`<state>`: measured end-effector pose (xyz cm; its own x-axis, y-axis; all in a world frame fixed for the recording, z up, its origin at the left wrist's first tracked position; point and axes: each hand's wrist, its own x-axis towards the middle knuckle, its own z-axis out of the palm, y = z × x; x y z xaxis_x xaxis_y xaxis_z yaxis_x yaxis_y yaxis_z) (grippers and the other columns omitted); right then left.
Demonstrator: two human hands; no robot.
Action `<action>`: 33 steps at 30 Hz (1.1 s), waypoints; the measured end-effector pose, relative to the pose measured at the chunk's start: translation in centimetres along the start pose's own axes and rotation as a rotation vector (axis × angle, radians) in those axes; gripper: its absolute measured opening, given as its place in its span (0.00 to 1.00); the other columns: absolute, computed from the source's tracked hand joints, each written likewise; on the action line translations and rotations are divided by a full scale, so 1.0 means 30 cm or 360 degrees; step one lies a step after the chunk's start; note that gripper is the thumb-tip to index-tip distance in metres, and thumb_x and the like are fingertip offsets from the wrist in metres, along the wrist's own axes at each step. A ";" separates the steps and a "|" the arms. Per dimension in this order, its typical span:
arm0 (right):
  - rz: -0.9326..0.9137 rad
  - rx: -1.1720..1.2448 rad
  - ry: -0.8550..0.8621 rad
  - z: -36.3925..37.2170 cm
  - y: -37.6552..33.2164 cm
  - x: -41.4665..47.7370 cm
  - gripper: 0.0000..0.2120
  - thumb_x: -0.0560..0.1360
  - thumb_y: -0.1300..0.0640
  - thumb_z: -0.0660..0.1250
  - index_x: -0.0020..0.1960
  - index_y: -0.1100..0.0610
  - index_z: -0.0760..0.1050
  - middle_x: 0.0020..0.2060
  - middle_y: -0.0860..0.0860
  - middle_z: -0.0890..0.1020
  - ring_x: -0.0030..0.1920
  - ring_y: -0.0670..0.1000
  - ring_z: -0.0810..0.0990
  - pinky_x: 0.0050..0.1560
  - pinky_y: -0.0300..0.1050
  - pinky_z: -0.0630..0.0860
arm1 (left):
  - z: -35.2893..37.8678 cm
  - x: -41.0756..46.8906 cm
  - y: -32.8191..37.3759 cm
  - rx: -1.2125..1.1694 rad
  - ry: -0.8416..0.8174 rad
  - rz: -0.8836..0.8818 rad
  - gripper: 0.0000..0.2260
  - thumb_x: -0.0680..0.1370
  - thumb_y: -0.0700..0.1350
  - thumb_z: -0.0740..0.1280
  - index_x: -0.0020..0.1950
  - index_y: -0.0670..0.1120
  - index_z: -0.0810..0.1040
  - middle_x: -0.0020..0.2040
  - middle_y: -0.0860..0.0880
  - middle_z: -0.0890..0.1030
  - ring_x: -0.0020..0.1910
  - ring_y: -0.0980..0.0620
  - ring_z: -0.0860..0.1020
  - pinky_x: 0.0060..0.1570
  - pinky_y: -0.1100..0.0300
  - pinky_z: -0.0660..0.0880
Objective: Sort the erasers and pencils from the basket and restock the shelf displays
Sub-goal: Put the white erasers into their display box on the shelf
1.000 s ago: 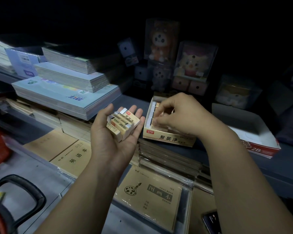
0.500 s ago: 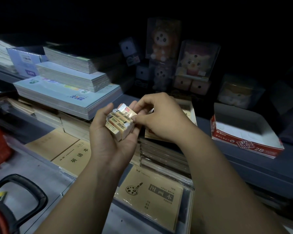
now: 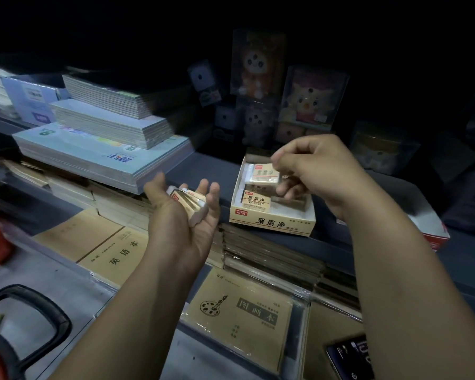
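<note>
A wrapped eraser (image 3: 262, 174) is pinched between thumb and fingertips of the right hand (image 3: 321, 171) just above the open display box (image 3: 272, 224). A loose eraser stack (image 3: 188, 200) is cradled on the flat, uncurled left hand (image 3: 184, 223), from which it could be spilled by any tilt.

I see one cream sleeved eraser (image 3: 262, 174) pinched in the right hand (image 3: 313, 171), tilted just above the open tan eraser box (image 3: 272, 223). A second eraser (image 3: 254, 200) lies flat inside the box's left side. A small stack of erasers (image 3: 188, 202) rests on the upturned left hand (image 3: 181, 229).
</note>
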<state>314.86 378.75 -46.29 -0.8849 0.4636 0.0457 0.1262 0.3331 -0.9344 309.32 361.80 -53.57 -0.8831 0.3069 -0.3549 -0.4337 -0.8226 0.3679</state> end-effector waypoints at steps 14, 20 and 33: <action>0.0097 -0.0868 -0.0138 -0.088 0.020 0.003 0.06 0.78 0.62 0.68 0.44 0.58 0.82 0.31 0.57 0.83 0.24 0.49 0.74 0.26 0.42 0.70 | -0.017 0.005 -0.016 0.0151 -0.0135 0.0052 0.09 0.82 0.48 0.67 0.58 0.45 0.72 0.53 0.43 0.74 0.41 0.50 0.78 0.23 0.69 0.68; 0.0008 -0.1143 -0.0288 -0.088 0.020 -0.006 0.12 0.67 0.57 0.81 0.47 0.50 0.83 0.47 0.46 0.81 0.47 0.46 0.79 0.39 0.41 0.73 | -0.010 0.006 -0.022 0.0202 -0.0147 0.0126 0.09 0.83 0.49 0.66 0.60 0.47 0.75 0.52 0.42 0.74 0.40 0.50 0.77 0.23 0.68 0.68; -0.0142 -0.1181 -0.0300 -0.064 0.057 0.010 0.08 0.66 0.59 0.81 0.40 0.51 0.83 0.42 0.48 0.83 0.43 0.47 0.81 0.39 0.41 0.75 | 0.002 -0.021 -0.023 0.0079 -0.0111 0.0116 0.10 0.80 0.41 0.61 0.61 0.43 0.75 0.49 0.42 0.73 0.42 0.47 0.77 0.32 0.65 0.72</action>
<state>315.67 381.02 -47.20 -0.9588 0.2836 -0.0131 0.2596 0.8570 -0.4452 310.17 362.18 -53.55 -0.9223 0.2810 -0.2654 -0.3744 -0.8198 0.4332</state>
